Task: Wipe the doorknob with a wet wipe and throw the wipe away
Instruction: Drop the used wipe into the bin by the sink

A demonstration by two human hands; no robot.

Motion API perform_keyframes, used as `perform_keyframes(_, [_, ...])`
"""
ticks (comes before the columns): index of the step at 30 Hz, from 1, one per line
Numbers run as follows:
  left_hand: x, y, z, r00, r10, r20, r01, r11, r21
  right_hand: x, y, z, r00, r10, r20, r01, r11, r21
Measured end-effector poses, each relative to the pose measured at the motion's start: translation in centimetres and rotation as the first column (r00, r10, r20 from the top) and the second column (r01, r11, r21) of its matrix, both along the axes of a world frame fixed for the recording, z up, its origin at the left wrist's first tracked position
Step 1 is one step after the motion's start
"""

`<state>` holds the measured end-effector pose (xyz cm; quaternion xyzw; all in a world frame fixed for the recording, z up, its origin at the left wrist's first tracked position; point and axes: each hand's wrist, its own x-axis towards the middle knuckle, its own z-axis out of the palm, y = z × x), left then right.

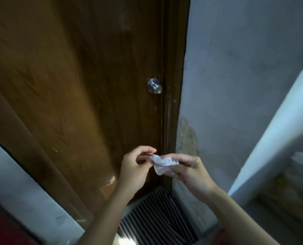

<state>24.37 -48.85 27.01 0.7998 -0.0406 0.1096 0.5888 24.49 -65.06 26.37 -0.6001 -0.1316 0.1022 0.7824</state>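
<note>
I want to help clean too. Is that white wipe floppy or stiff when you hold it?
Probably floppy: the wipe is crumpled and sags between the left hand and right hand. It likely weighs very little, since fingertips alone hold it. It looks soft, so unlikely to break.

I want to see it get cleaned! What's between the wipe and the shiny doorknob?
Nothing but bare brown door. In the head view, the wet wipe is held by both hands, left hand and right hand, well below the doorknob.
</note>
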Motion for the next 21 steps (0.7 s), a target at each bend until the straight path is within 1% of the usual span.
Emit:
perform_keyframes(2, [-1.4, -0.8, -1.0, 0.998, -0.042, -0.054, 0.042, 0.999, -0.004, -1.2, -1.2, -1.2, 0.998, -0.021, -0.051, 0.022, 1.0, 0.02])
perform_keyframes(8, [-3.6, -5.2, -5.1, 0.961, -0.158, -0.226, 0.161, 0.987, -0.004, -3.4, -6.7, -5.7, 0.971, -0.07, -0.228, 0.069, 0.998, -0.012])
perform_keyframes(11, [-4.4, -10.8, -8.4, 0.91, -0.23, -0.346, 0.224, 0.973, -0.059, -4.8, -12.4, -8.9, 0.931, -0.176, -0.321, 0.166, 0.984, -0.057])
perform_keyframes(15, [-5.1, -18.4, -12.7, 0.811, -0.303, -0.5, 0.281, 0.952, -0.121, -6.9, -19.3, -12.6, 0.868, -0.389, -0.309, 0.313, 0.911, -0.267])
perform_keyframes(18, [-5.7, -23.8, -15.5, 0.736, -0.328, -0.592, 0.323, 0.939, -0.119, -8.0, -24.9, -15.3, 0.808, -0.497, -0.316, 0.337, 0.83, -0.444])
perform_keyframes(21, [-6.1, -28.8, -17.3, 0.686, -0.331, -0.648, 0.351, 0.931, -0.105, -8.5, -30.1, -18.6, 0.756, -0.581, -0.303, 0.32, 0.731, -0.603])
